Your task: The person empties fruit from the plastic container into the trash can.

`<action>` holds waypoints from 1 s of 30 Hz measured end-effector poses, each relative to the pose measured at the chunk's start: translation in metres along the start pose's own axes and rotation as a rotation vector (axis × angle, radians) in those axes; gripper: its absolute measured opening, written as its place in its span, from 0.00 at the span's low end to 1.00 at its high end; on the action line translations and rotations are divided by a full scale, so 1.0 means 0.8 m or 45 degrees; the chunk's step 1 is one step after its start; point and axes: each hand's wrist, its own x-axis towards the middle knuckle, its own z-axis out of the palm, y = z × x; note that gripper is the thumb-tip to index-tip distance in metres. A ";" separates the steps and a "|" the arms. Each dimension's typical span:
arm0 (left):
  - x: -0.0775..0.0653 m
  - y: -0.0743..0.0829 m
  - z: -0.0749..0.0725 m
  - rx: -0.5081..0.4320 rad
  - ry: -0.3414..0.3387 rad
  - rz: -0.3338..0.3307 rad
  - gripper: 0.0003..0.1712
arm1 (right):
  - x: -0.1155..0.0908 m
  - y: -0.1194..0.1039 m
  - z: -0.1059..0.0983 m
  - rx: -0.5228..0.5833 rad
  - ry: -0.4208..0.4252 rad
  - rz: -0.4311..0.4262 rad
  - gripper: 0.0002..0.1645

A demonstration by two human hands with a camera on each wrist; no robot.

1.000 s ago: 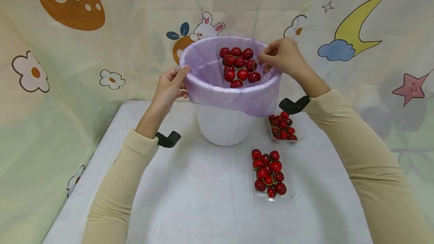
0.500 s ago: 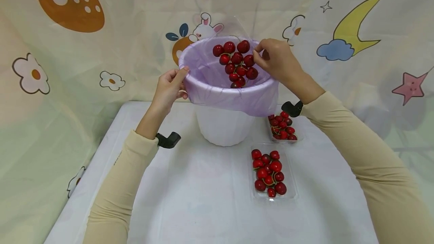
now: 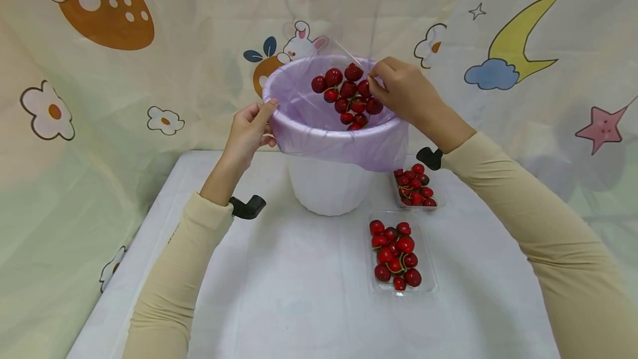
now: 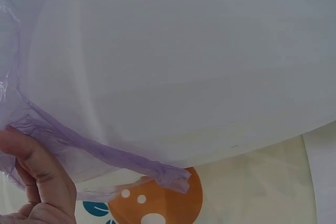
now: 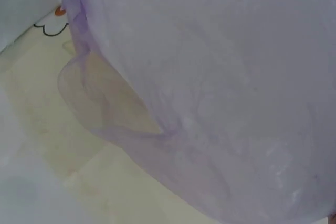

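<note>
A white bin (image 3: 329, 187) stands on the table, with a thin purple bag (image 3: 344, 148) folded over its rim. My left hand (image 3: 246, 128) grips the rim and bag at the left side, thumb on top. In the left wrist view its curled fingers (image 4: 44, 177) are against the bag's loose edge. With the fingertips of my right hand (image 3: 406, 90) I pinch the right edge of a clear plastic tray (image 3: 347, 52), tilted in the bin's mouth. Red cherries (image 3: 349, 90) show in front of it. Their lowest part is hidden behind the front rim.
Two more clear trays of cherries are on the white tablecloth (image 3: 289, 287): a near tray (image 3: 428, 270), right of centre, and a far tray (image 3: 432, 207) beside the bin. A printed cloth (image 3: 199, 43) hangs behind. The right wrist view is mostly the bag's side (image 5: 236, 103).
My right hand has shifted slightly left, and the tray has turned and tilted, its far edge rising above the rim. The cherries have moved a little left. My left hand stays on the rim.
</note>
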 end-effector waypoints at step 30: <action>0.001 -0.003 0.000 -0.031 -0.006 0.008 0.16 | -0.002 0.002 0.005 0.024 0.162 0.141 0.06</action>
